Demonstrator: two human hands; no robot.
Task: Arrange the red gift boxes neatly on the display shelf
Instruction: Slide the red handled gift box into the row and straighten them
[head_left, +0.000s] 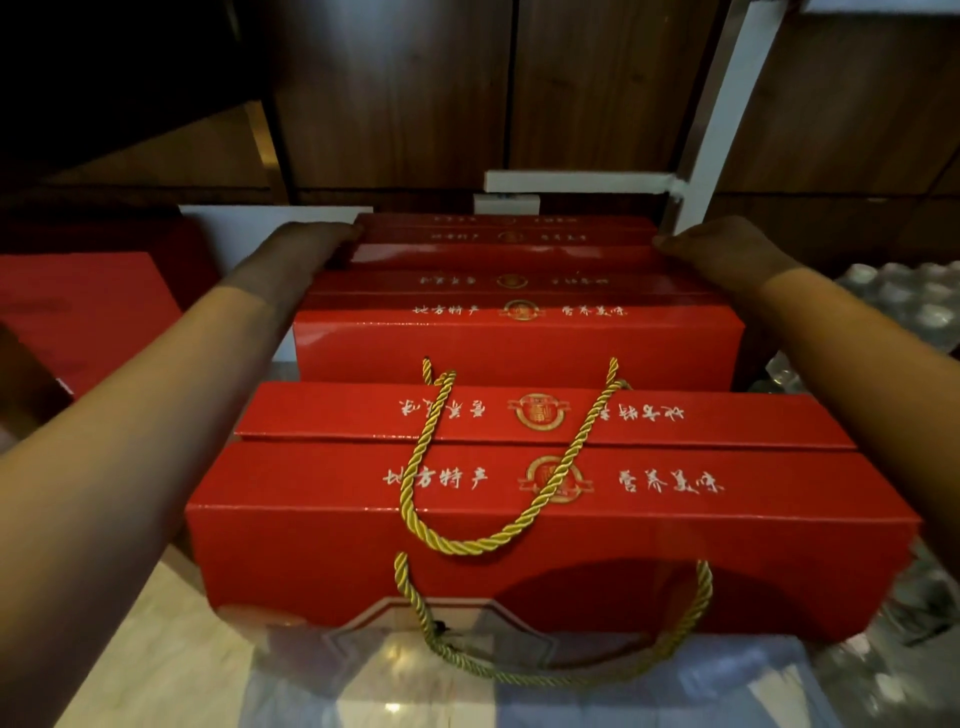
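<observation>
Two bare hands reach forward from the near edge, one on each side of a row of red gift boxes. The left hand (311, 241) presses flat, fingers extended, against the left end of the far box (504, 241), and the right hand (722, 249) does the same at its right end, so the box is squeezed between the two palms rather than gripped in a fist. Three red gift boxes sit one behind another, running from near to far. The near box (519, 519) is the largest in view, with white Chinese lettering, a gold emblem and a gold rope handle (498, 467) looped over its top. The middle box (519, 332) stands just behind it. To the left lies another red box (83, 306). To the right sit packs of bottled water (904, 301). Dark wooden panels (395, 93) fill the far background
</observation>
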